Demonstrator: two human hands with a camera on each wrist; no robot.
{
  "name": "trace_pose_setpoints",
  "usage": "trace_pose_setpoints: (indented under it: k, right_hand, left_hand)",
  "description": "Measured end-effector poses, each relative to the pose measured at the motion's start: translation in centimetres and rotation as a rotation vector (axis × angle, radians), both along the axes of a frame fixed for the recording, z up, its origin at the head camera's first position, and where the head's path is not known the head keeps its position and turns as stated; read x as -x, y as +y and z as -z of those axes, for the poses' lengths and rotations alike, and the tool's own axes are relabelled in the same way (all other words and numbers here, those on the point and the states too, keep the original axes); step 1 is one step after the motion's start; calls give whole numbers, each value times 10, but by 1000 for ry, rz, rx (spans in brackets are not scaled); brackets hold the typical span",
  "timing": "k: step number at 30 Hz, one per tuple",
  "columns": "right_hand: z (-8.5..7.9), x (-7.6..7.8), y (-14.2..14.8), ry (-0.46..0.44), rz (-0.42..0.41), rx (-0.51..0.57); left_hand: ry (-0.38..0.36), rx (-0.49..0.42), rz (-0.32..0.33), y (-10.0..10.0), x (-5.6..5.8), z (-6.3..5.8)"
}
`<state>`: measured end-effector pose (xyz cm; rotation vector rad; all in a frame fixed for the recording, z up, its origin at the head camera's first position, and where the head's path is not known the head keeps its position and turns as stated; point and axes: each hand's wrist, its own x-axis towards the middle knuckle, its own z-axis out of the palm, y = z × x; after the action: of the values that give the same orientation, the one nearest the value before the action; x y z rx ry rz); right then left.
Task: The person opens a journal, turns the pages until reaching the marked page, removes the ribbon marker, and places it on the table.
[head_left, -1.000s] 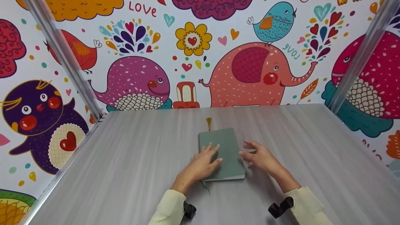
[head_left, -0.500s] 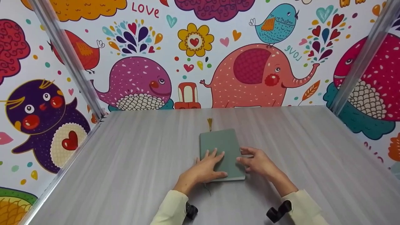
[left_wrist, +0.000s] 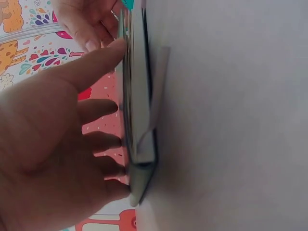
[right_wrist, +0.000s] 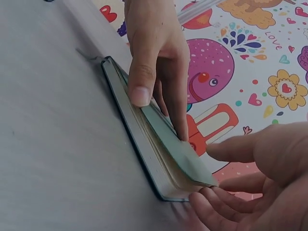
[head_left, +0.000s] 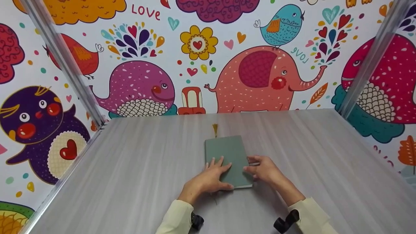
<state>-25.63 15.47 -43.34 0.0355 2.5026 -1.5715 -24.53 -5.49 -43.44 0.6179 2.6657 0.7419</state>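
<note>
A green notebook (head_left: pixel 225 148) lies closed on the table, its cover slightly raised from the pages at one corner in the right wrist view. My left hand (head_left: pixel 208 178) rests spread on the lower left of the cover, its thumb by the bottom edge. At the right edge, my right hand (head_left: pixel 265 169) touches the cover's rim with its fingertips (right_wrist: pixel 207 190); the thumb hovers just above the cover, apart from it. A gold tassel (head_left: pixel 215 130) sticks out past the top. From the bottom hangs a thin ribbon (left_wrist: pixel 160 91). My left palm's underside is hidden in the head view.
The grey wood-grain table (head_left: pixel 146 156) spreads around the notebook. Behind it stands a wall (head_left: pixel 224 71) printed with cartoon animals, with metal posts (head_left: pixel 367 68) at the corners. Black wrist straps (head_left: pixel 286 221) sit at both cuffs.
My right hand has come in from the right and now touches the notebook's edge. The left hand has slid down the cover, its thumb now near the bottom edge.
</note>
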Motion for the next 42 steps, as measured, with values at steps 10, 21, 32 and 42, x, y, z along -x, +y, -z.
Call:
trace_pose_setpoints:
  k: [10,21,32,42]
  right_hand:
    - [1,-2,-2,-2,34,4]
    - [0,1,-2,18,35,19]
    - [-2,-2,-1,48,46,80]
    - [-10,-3,3,20,19,166]
  left_hand:
    - [-4,9,3,-1,1,2]
    - [25,8,25,-2,0,-1]
    - [10,-27,5,0,-3,0]
    - [-17,-56,-20,4,-4,-5]
